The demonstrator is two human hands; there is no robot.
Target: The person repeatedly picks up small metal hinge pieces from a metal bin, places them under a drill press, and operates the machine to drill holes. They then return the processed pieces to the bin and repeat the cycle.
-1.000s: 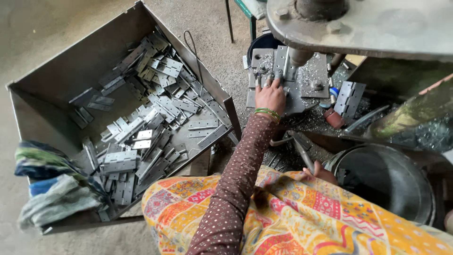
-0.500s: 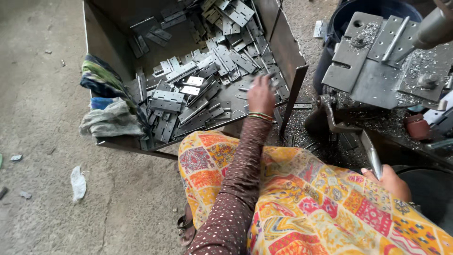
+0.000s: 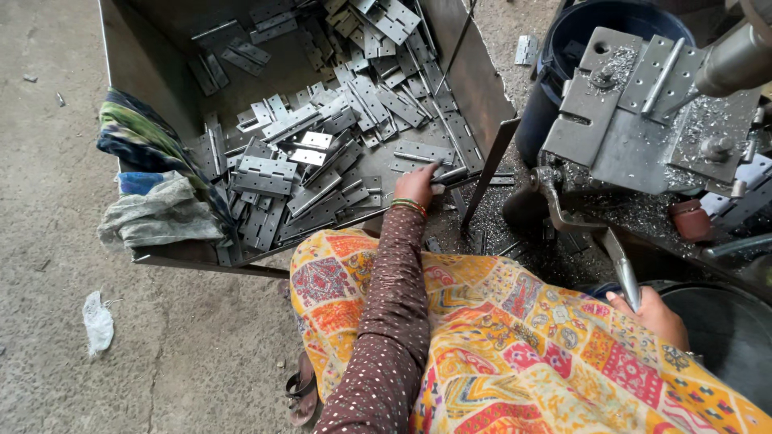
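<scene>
Seen from above: large grey sheet-metal bin point(image 3: 161, 120), open-topped, heaped with flat, dull silver steel hinges point(image 3: 322, 161), rectangular and punched with small holes. Draped over its near-left rim, crumpled striped and grey cloth rags point(image 3: 153, 193). Left hand point(image 3: 416, 186), in a brown dotted sleeve, reaching into the bin's near-right corner, fingers curled around one narrow hinge piece point(image 3: 452, 175) lying just at the fingertips. Right hand point(image 3: 653, 315) wrapped tight around the smooth metal lever handle point(image 3: 621, 269) of a grey press plate point(image 3: 643, 120) gritty with shavings. Compared with half a second ago, left hand lower on the heap, now gripping
</scene>
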